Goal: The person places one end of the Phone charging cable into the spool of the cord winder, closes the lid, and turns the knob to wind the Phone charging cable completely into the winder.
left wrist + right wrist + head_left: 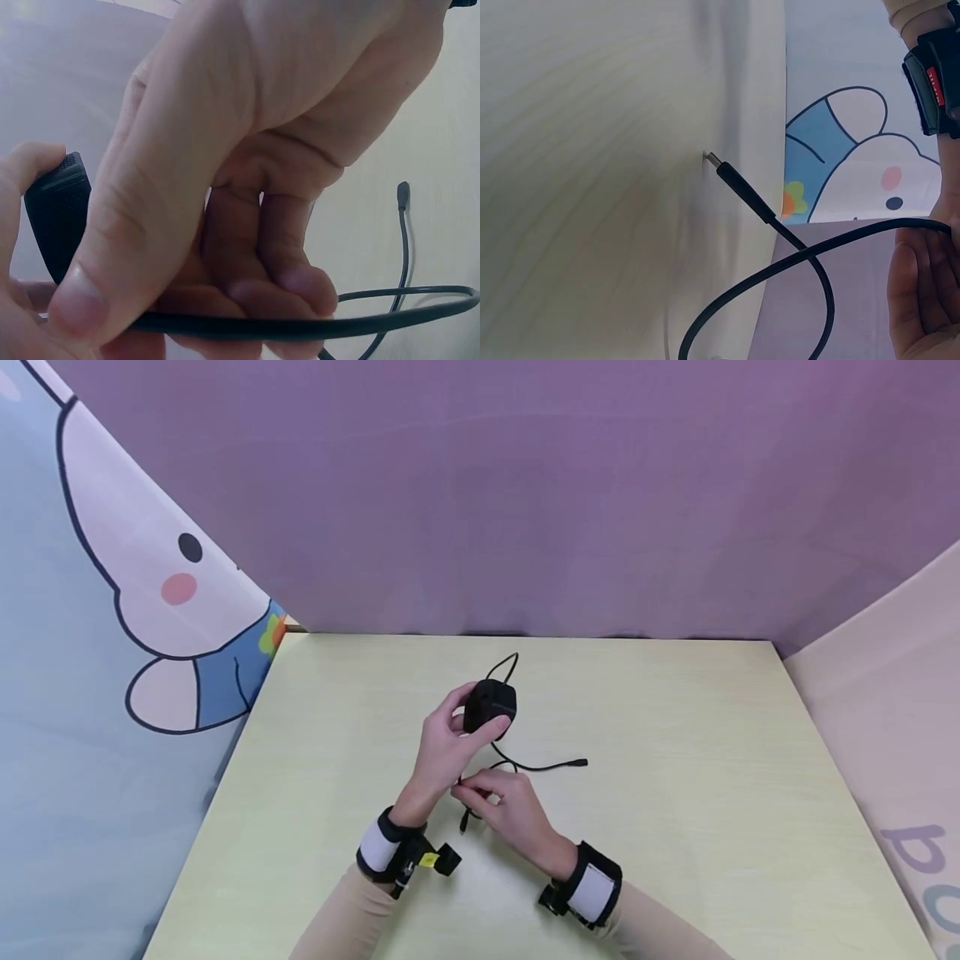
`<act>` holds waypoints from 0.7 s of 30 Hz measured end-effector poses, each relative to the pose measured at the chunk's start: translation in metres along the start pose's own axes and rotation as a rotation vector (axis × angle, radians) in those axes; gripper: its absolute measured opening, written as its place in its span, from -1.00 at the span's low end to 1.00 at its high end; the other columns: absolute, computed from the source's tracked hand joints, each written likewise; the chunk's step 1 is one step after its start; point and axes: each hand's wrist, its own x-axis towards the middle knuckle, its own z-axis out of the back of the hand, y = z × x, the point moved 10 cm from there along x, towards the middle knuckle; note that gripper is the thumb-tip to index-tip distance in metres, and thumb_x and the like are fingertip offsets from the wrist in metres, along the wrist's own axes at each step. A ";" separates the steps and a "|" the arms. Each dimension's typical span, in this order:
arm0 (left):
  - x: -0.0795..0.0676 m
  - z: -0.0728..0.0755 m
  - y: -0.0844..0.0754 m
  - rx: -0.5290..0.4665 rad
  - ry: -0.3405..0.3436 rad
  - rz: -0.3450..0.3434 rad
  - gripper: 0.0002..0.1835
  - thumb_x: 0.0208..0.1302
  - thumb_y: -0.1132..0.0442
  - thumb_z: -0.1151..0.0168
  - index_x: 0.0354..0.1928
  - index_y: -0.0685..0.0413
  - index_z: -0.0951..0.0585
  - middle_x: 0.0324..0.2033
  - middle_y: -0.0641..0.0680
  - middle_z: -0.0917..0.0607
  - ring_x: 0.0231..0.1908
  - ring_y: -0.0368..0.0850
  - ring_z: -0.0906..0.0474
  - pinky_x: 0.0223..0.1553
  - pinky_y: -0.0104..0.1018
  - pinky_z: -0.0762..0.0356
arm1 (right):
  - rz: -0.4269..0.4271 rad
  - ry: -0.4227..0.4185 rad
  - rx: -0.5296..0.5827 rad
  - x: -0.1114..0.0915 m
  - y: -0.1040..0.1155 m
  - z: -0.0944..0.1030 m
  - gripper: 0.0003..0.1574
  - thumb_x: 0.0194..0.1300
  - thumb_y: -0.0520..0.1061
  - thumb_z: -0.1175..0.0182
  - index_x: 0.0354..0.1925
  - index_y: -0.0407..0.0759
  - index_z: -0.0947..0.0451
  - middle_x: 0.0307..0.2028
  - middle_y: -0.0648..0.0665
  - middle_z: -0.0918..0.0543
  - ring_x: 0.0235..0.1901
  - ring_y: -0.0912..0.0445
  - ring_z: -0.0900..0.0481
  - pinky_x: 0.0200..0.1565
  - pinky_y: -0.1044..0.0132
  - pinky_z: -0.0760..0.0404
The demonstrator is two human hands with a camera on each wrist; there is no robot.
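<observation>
In the head view my left hand (438, 752) holds a black power adapter (487, 703) between thumb and fingers, raised over the table. Just below it, my right hand (513, 810) pinches the adapter's thin black cable (360, 328) between thumb and index finger. One cable end with a black connector (576, 762) points to the right. Another end, a plug with a metal tip (742, 191), hangs below the hands in the right wrist view. A narrow cable loop (515, 656) sticks up behind the adapter. The left wrist view has the adapter partly hidden behind the right hand.
Pale wooden table (675, 735) under both hands. A purple cloth (525, 510) hangs behind its far edge. On the left is a blue cloth with a cartoon figure (172, 568), on the right a pale cloth (885, 710). Both wrists wear strapped cameras.
</observation>
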 end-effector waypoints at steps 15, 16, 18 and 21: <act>0.001 0.003 0.008 -0.006 -0.016 0.035 -0.34 0.23 0.11 -0.50 0.37 -0.02 -0.52 0.12 0.13 -0.62 -0.19 -0.05 -0.76 -0.23 -0.34 -0.68 | 0.046 0.045 -0.030 -0.001 0.001 -0.005 -0.91 0.37 -0.22 -0.37 -0.30 -0.18 -0.79 -0.46 0.03 -0.75 -0.48 0.32 -0.55 -0.42 0.52 -0.56; 0.000 0.004 0.009 -0.004 -0.020 0.036 -0.33 0.23 0.11 -0.50 0.37 -0.02 -0.51 0.12 0.13 -0.62 -0.19 -0.04 -0.76 -0.23 -0.34 -0.68 | 0.044 0.049 -0.032 -0.002 0.001 -0.005 -0.90 0.38 -0.21 -0.36 -0.30 -0.18 -0.79 -0.45 0.03 -0.75 -0.47 0.33 -0.55 -0.41 0.52 -0.57; 0.000 0.004 0.009 -0.006 -0.021 0.036 -0.33 0.23 0.11 -0.50 0.38 -0.01 -0.51 0.11 0.13 -0.62 -0.18 -0.05 -0.76 -0.23 -0.35 -0.68 | 0.037 0.056 -0.029 -0.002 0.000 -0.006 -0.88 0.39 -0.20 -0.35 -0.30 -0.18 -0.79 -0.44 0.03 -0.76 -0.47 0.34 -0.55 -0.40 0.53 -0.57; 0.001 0.004 0.011 -0.011 -0.020 0.034 -0.33 0.24 0.12 -0.50 0.38 0.00 -0.51 0.11 0.14 -0.62 -0.17 -0.05 -0.76 -0.23 -0.37 -0.67 | 0.042 0.061 -0.039 -0.002 0.001 -0.005 -0.88 0.38 -0.20 -0.36 -0.30 -0.18 -0.80 -0.44 0.03 -0.76 -0.48 0.35 -0.54 -0.39 0.57 -0.56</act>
